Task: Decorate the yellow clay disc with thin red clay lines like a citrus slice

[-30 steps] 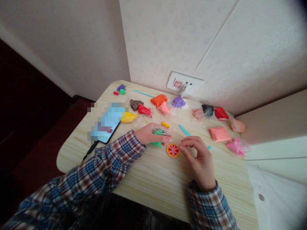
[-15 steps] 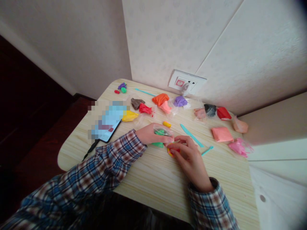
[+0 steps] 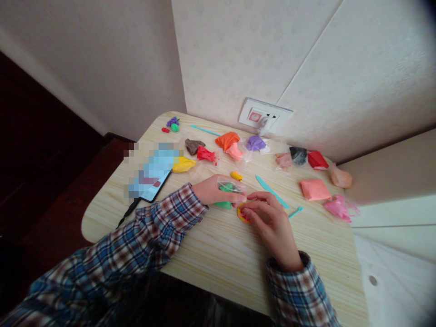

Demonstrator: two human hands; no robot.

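My left hand is closed around a clear bag of green modelling clay, part of which shows below the fingers. Just right of it, my right hand has its thumb and fingers brought together over a small yellow and red clay piece. Its fingertips cover part of this piece, and whatever sits between them is too small to make out. Behind the hands lies a small yellow clay roll. A turquoise clay knife and a smaller turquoise tool rest beyond my right hand.
Bagged clay lies along the back: yellow, brown, orange, purple and black. A phone lies at left. Small clay grapes sit in the far corner. Salmon clay is at right.
My right fingers have shifted slightly on the yellow and red piece, so more of its ring shows. My left hand stays in place with the green clay bag.
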